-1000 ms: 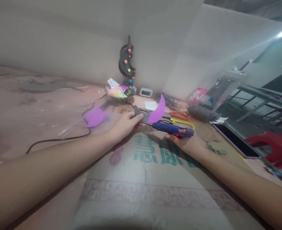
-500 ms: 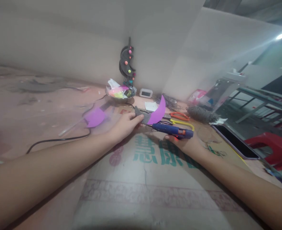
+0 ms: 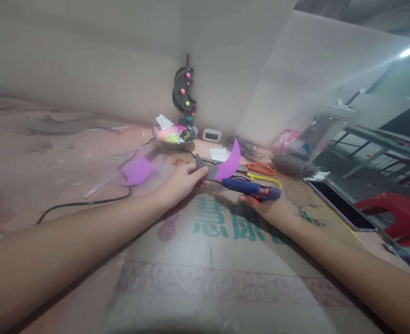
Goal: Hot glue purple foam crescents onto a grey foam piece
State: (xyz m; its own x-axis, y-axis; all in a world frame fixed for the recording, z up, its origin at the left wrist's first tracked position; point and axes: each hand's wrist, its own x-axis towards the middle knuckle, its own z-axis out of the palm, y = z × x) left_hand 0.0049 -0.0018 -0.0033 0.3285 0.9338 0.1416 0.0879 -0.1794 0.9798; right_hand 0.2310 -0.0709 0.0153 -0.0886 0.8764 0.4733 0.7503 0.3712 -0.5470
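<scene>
Where left hand (image 3: 186, 182) pinches gray piece (image 3: 212, 173), purple crescent (image 3: 230, 164) juts rightward.

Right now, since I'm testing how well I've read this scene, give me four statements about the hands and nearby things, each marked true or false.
1. The left hand holds a grey-and-purple curved piece. True.
2. The right hand holds a blue glue gun. True.
3. In the picture, the bowl stands right of the small white device. False: it stands left of it.
4. The phone shows a bright picture. False: it is dark.
</scene>
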